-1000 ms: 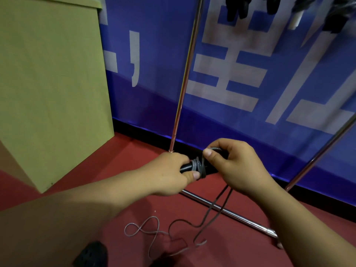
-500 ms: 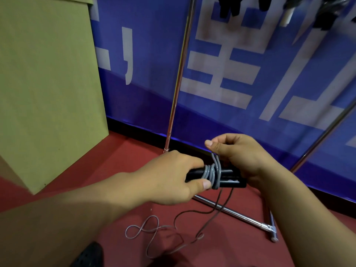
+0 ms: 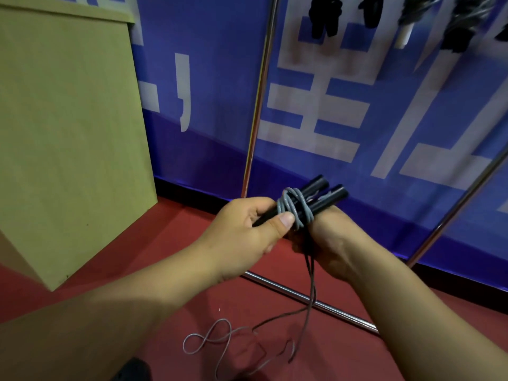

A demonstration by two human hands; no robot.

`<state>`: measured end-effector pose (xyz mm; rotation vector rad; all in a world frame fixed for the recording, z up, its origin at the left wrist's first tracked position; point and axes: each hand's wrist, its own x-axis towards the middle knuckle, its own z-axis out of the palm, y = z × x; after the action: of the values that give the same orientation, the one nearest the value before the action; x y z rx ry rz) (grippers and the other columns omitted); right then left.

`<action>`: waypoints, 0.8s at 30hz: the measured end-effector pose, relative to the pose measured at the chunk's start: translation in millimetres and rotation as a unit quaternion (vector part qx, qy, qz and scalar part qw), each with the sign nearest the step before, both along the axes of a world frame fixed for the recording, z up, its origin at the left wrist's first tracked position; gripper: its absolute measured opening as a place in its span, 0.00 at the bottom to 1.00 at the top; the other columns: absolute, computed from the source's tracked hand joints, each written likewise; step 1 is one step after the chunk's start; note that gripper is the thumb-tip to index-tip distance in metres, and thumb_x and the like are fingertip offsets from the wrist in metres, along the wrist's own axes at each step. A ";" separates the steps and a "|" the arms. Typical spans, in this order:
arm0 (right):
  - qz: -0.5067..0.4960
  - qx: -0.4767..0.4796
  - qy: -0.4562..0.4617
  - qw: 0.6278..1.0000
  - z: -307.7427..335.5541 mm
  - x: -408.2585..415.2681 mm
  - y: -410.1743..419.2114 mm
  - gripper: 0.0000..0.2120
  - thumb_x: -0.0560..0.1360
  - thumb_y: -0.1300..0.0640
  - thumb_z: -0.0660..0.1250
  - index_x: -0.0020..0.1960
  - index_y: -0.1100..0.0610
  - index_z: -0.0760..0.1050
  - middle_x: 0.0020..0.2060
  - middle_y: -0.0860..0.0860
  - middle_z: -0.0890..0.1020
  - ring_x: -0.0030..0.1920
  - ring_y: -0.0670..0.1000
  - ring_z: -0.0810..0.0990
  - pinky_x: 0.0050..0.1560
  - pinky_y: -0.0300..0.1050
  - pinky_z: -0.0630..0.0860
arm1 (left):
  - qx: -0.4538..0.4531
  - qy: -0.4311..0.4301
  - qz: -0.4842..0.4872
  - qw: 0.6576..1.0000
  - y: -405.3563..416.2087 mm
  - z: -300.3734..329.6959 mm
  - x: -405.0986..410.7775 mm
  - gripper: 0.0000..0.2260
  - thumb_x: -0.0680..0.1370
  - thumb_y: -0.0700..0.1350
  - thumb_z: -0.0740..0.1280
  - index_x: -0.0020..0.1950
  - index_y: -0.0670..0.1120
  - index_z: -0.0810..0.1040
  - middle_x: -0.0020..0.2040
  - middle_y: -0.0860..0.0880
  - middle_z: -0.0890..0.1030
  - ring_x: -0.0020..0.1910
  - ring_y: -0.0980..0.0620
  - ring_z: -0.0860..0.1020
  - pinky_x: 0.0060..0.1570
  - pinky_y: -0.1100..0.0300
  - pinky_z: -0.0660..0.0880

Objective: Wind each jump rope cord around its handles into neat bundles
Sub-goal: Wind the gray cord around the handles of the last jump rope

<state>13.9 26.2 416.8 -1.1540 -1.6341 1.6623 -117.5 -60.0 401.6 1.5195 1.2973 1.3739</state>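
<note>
Two black jump rope handles lie side by side, tilted up to the right. Several turns of grey cord wrap around their middle. My left hand grips the lower ends of the handles, its thumb pressing on the wrapped cord. My right hand sits below the handles with its back toward me and holds the cord where it drops; its fingers are hidden. The loose cord hangs down and curls in loops on the red floor.
A chrome rack's upright pole and floor bar stand just behind my hands, with a slanted pole at right. Dark bundles hang at the top. A yellow-green box fills the left; a blue banner covers the wall.
The handles have tilted from level to pointing up right. My right hand has dropped from above the bundle to below it, drawing the cord down. The floor loops have shifted slightly.
</note>
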 end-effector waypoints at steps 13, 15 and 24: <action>0.074 0.062 -0.097 0.991 -6.4 8.3 -13.9 0.07 0.77 0.51 0.70 0.45 0.54 0.82 0.32 0.45 0.76 0.36 0.48 0.73 0.43 0.45 0.75 | -0.096 0.061 0.271 0.956 24.4 -23.9 -51.7 0.18 0.78 0.57 0.66 0.34 0.47 0.74 0.30 0.49 0.74 0.28 0.50 0.69 0.34 0.53 0.67; 0.080 0.073 -0.104 0.989 -3.8 9.0 -16.4 0.08 0.78 0.52 0.69 0.48 0.55 0.82 0.33 0.46 0.75 0.35 0.48 0.72 0.39 0.44 0.73 | -0.103 0.086 0.278 0.951 26.2 -27.4 -52.1 0.17 0.79 0.55 0.66 0.35 0.47 0.74 0.30 0.49 0.74 0.28 0.51 0.69 0.34 0.55 0.66; 0.054 0.086 -0.126 0.987 -1.9 11.0 -17.1 0.12 0.81 0.54 0.64 0.47 0.61 0.81 0.32 0.53 0.79 0.28 0.49 0.71 0.30 0.43 0.69 | -0.139 0.205 0.289 0.925 30.8 -33.7 -63.2 0.14 0.80 0.57 0.64 0.41 0.49 0.79 0.29 0.55 0.73 0.30 0.54 0.72 0.32 0.58 0.65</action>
<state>24.9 9.1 414.9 -1.2468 -1.9863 1.4516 -180.7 -29.2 367.9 1.3161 2.2375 1.1560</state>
